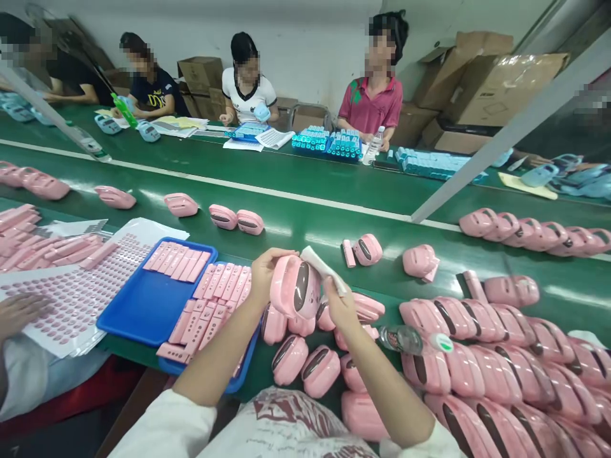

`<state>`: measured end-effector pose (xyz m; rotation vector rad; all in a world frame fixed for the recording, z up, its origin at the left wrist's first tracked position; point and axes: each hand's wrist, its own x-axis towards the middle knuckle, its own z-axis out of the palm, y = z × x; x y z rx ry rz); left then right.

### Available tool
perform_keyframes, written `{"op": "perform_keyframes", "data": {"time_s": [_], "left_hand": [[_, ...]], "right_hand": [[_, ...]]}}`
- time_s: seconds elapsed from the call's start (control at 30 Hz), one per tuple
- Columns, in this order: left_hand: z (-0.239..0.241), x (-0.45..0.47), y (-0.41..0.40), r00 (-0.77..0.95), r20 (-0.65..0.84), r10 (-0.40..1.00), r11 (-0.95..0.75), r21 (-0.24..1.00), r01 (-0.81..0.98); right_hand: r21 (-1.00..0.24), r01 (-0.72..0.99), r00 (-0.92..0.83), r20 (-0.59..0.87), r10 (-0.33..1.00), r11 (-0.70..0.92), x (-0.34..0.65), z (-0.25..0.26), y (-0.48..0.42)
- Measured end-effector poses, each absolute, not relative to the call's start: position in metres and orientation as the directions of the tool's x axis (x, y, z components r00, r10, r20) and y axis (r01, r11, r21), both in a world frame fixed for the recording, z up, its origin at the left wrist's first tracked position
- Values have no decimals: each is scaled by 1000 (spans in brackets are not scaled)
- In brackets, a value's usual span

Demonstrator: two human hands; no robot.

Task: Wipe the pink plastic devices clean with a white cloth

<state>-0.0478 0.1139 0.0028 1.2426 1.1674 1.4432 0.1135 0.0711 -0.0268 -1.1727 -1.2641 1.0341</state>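
My left hand [263, 275] is closed around a pink plastic housing [294, 287] with a dark oval window, held up above the table's near edge. My right hand [340, 304] pinches a white cloth [321, 267] against the housing's upper right side. Below the hands lie several more pink housings [305, 366]. A clear plastic bottle [410, 339] lies on its side just right of my right wrist.
Two blue trays [138, 308] with pink key strips sit to the left, beside white sheets of pink stickers [71, 296]. Pink housings are piled at the right [501, 375] and ride the green conveyor belt [296, 222]. A neighbour's hand [19, 312] rests at far left. Several people sit across.
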Motion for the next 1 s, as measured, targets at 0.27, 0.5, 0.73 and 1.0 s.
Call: {"op": "perform_keyframes", "data": {"time_s": [0.27,0.5,0.73,1.0], "left_hand": [[42,-37,65,-131,-32,991,-2,968,-253],[52,-28,41,-26,-147,989,129,927,-352],[60,-26,29,111,-9,994,43,949,-312],[80,-21,30,372,156,915,-15,935,-355]], "right_hand": [[-521,282,-487,646,588,806,112,-9,7],[-470,286,-465,694,550,835,118,-1,-17],[-833,175,-124,510,851,525,132,10,-21],[-977,-158,-189,172,967,143,134,5,-33]]}}
